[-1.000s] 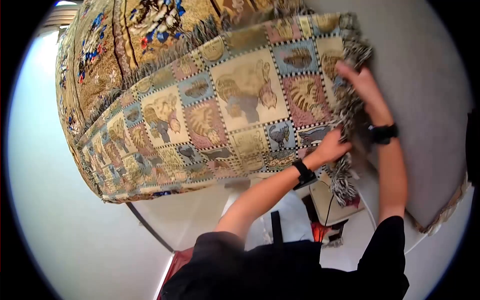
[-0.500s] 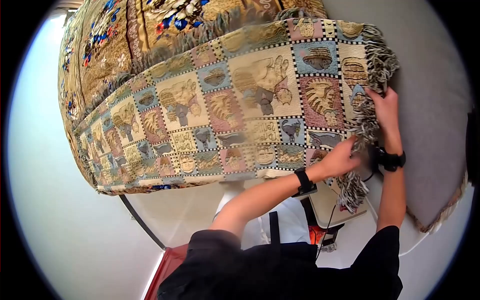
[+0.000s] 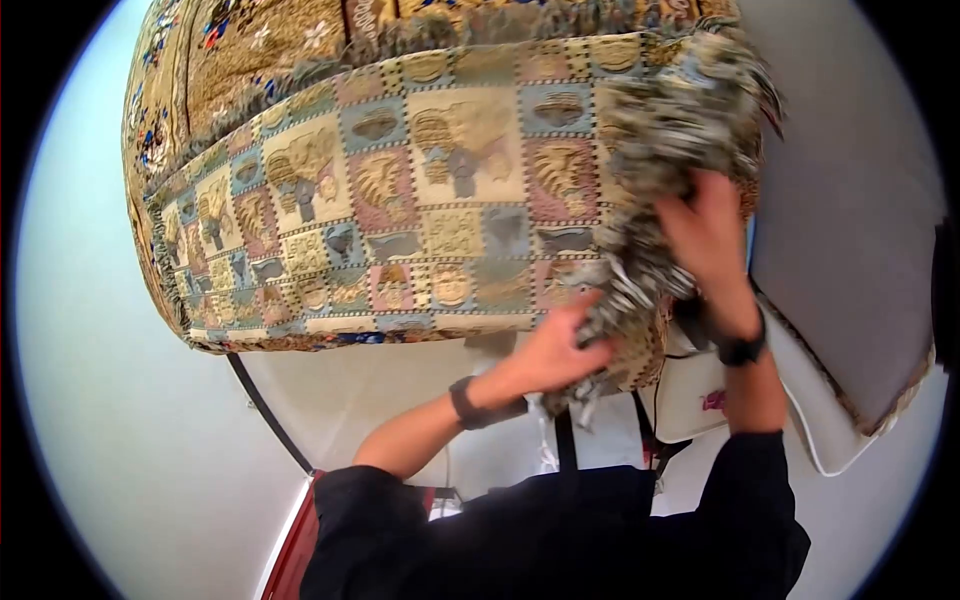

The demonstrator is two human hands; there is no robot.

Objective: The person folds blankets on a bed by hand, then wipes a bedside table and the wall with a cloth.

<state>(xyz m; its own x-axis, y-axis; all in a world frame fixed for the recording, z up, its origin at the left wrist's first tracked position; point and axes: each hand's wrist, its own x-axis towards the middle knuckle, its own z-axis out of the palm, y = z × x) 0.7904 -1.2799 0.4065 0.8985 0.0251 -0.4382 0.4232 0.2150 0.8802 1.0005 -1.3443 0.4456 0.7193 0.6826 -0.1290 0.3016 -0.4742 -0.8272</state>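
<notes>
1. Holds the right end of the cat-patterned blanket (image 3: 435, 190) with both hands, bunched there, lying in front over a raised, floral-covered bulk.
2. Curls left hand (image 3: 553, 350) partway about the lower corner, thumb set apart from fingers, apparently with the fringe (image 3: 675, 120) caught between.
3. Bends right hand (image 3: 705, 245) more tightly higher along the same edge, seemingly gripping fringe and cloth.
4. Looks mostly spread out by now: fairly smooth from far left to middle, alongside the floral cover (image 3: 280, 45). Seems unsettled only at the right end, with brownish fabric (image 3: 752, 195) bared beyond the fringe, near the grey panel (image 3: 845, 220).
5. Cannot tell folded over from merely lifted at that end; too blurred.
6. Cannot make out fingertips sunk in the fringe.
7. Loses the floral cover's upper part at the top edge, the panel's far side in the dark border.
</notes>
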